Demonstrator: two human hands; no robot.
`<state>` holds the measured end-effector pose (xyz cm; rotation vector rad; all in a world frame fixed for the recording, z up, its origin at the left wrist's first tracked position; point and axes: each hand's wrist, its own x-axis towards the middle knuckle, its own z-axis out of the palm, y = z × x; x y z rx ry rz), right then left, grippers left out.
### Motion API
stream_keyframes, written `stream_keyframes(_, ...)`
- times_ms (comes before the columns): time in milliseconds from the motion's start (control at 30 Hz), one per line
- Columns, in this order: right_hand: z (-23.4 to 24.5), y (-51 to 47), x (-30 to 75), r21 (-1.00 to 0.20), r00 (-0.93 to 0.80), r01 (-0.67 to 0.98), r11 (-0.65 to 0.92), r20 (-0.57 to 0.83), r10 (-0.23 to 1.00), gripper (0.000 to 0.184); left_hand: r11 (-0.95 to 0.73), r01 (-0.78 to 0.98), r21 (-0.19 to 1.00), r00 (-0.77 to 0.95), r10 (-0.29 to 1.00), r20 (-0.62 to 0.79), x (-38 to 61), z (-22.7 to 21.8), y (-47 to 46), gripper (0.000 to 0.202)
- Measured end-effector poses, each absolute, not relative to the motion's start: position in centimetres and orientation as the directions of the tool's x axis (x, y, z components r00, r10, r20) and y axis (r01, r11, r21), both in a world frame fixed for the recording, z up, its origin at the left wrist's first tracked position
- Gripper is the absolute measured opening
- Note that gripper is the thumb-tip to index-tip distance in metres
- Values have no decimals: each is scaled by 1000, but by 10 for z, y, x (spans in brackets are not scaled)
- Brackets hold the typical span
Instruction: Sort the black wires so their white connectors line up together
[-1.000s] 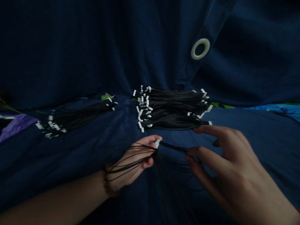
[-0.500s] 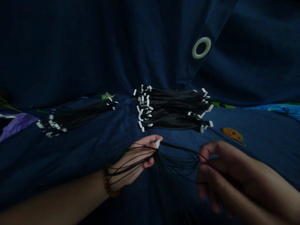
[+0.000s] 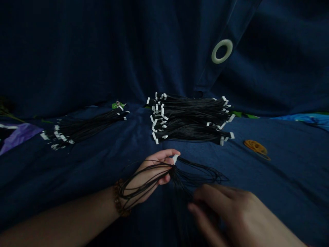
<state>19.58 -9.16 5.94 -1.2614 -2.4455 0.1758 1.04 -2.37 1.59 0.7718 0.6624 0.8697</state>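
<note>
My left hand (image 3: 154,175) is closed on a bundle of thin black cables (image 3: 144,178), its fingers pinching them just below a white connector (image 3: 175,159). Some cables loop back over the palm toward the beaded bracelet (image 3: 118,199). Others arc to the right, and more hang down into the dark. My right hand (image 3: 226,209), blurred by motion, is beside the hanging strands at the lower right. Its thumb and index finger show, but whether they grip a strand is unclear.
Beyond my hands lies a stack of black cable bundles (image 3: 192,116) with white connectors. A smaller cable bundle (image 3: 89,127) lies to the left. Orange-brown rubber bands (image 3: 255,147) rest at right. Purple material (image 3: 22,135) is at the left edge, and dark blue cloth (image 3: 102,51) hangs behind.
My right hand has moved left and down, away from the cable loops on the right, toward the hanging strands. My left hand keeps its hold almost in place.
</note>
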Motion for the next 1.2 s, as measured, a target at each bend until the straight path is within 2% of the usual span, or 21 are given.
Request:
stream_keyframes(67, 53, -86, 187, -356, -443, 815, 456, 123, 888, 18, 420, -385, 822, 480, 852, -210, 11, 17, -24, 26)
stream_keyframes(167, 51, -77, 183, -461, -406, 812, 358, -7, 914, 20, 422, -365, 830, 485, 847, -217, 12, 17, -23, 27)
stream_keyframes(333, 56, -69, 186, -594, -396, 747, 298, -39, 917, 21, 421, -365, 831, 485, 847, -216, 11, 17, -23, 28)
stream_keyframes(400, 59, -67, 189, -652, -367, 717, 246, -53, 929, 16, 416, -376, 828, 483, 851, -208, 11, 17, -23, 27)
stream_keyframes(467, 65, -65, 193, -767, -352, 627, 138, -121, 928, 16, 416, -381, 826, 487, 849, -204, 11, 16, -23, 27)
stream_keyframes(533, 75, -61, 200, -887, -377, 456, -71, -265, 887, 20, 420, -381, 824, 498, 844, -200, 10, 14, -22, 27)
stream_keyframes(600, 86, -55, 211, -916, -435, 243, -320, -398, 808, 13, 411, -385, 826, 509, 842, -181, 10, 10, -21, 29)
stream_keyframes(633, 91, -52, 218, -909, -464, 126, -397, -407, 786, 11, 401, -390, 829, 505, 846, -172, 10, 8, -21, 30)
stream_keyframes(700, 99, -43, 232, -929, -422, -23, -368, -325, 847, 6, 384, -394, 835, 478, 862, -171, 9, 6, -21, 32)
stream_keyframes(833, 104, -29, 253, -999, -144, -40, -4, 1, 990, 16, 377, -403, 834, 458, 872, -173, 9, 7, -24, 31)
stream_keyframes(900, 105, -29, 255, -984, 37, -76, 162, 159, 987, 28, 376, -413, 830, 463, 871, -164, 9, 8, -25, 31)
stream_keyframes(967, 106, -35, 253, -970, 154, -76, 231, 217, 964, 31, 378, -409, 830, 461, 871, -170, 10, 9, -26, 32)
stream_keyframes(1033, 106, -45, 244, -979, 108, -40, 198, 192, 975, 27, 369, -398, 840, 452, 876, -171, 10, 9, -25, 32)
stream_keyframes(1100, 102, -56, 230, -988, -75, 9, 151, 150, 986, 17, 377, -369, 850, 457, 870, -187, 10, 10, -24, 29)
stream_keyframes(1133, 98, -61, 223, -987, -176, 59, 151, 139, 975, 13, 389, -352, 852, 461, 864, -204, 11, 11, -24, 28)
stream_keyframes(1200, 89, -68, 209, -945, -299, 264, 192, 109, 948, 14, 423, -333, 843, 473, 848, -239, 11, 13, -24, 26)
